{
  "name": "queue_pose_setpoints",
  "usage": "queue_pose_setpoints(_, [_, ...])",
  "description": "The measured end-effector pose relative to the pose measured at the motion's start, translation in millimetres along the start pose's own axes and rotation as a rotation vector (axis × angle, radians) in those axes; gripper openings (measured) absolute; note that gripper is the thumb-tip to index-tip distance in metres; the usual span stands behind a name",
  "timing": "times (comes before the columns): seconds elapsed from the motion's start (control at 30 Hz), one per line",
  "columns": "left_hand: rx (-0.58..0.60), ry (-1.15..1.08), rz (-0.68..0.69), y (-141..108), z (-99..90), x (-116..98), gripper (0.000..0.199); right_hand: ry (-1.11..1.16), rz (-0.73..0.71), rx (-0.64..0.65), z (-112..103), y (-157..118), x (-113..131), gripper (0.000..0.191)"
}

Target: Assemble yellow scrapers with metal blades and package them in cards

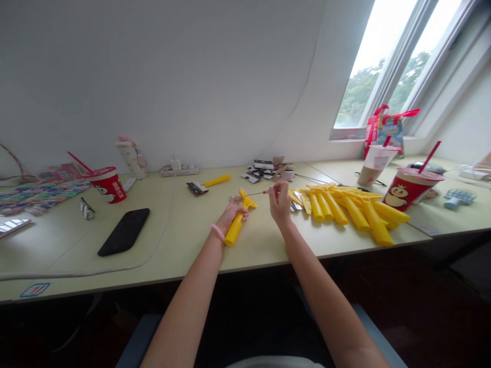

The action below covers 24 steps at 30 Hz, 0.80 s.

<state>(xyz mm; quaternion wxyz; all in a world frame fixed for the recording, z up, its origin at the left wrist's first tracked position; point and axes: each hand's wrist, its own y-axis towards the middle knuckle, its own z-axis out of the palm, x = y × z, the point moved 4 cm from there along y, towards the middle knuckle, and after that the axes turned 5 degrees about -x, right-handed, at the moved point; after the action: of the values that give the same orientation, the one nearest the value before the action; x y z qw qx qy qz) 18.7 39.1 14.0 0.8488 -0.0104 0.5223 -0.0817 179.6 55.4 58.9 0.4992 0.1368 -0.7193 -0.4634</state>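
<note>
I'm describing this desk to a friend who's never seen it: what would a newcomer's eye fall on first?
The heap of yellow plastic handles on the pale desk stands out first, just right of the hands. At the centre, the left hand grips a yellow plastic handle, while the right hand pinches a thin red-handled tool pointing toward it. Far right, a red paper cup with a pink straw also catches the eye.

Your L wrist (pixel 220 239): pink spiral-cord bracelet (pixel 217 231). Forearms (pixel 184 306) bare to frame edge. Pale gray top (pixel 274 363), only a sliver at btm edge.
</note>
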Motion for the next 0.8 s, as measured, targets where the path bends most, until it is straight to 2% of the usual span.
queue_pose_setpoints(0.13, [-0.006,-0.002,0.006,-0.7,1.0,-1.0,0.055,-0.014,0.048,-0.003,0.3,-0.8,-1.3,0.017])
queue_pose_setpoints(0.3, [-0.013,-0.014,0.0,0.4,0.7,-0.8,0.056,0.013,0.043,0.088,4.0,-0.3,0.2,0.016])
queue_pose_setpoints(0.47, [-0.007,-0.016,0.001,-0.1,0.5,-1.1,0.054,-0.024,-0.002,0.043,1.3,0.8,3.1,0.015])
queue_pose_setpoints(0.67, [-0.013,-0.017,0.002,-0.4,0.3,-1.2,0.055,-0.001,0.047,0.034,1.2,-0.3,2.2,0.021])
queue_pose_setpoints(0.8, [-0.012,-0.019,0.002,0.5,0.0,-0.8,0.055,-0.019,0.026,0.063,2.7,-0.2,2.5,0.02])
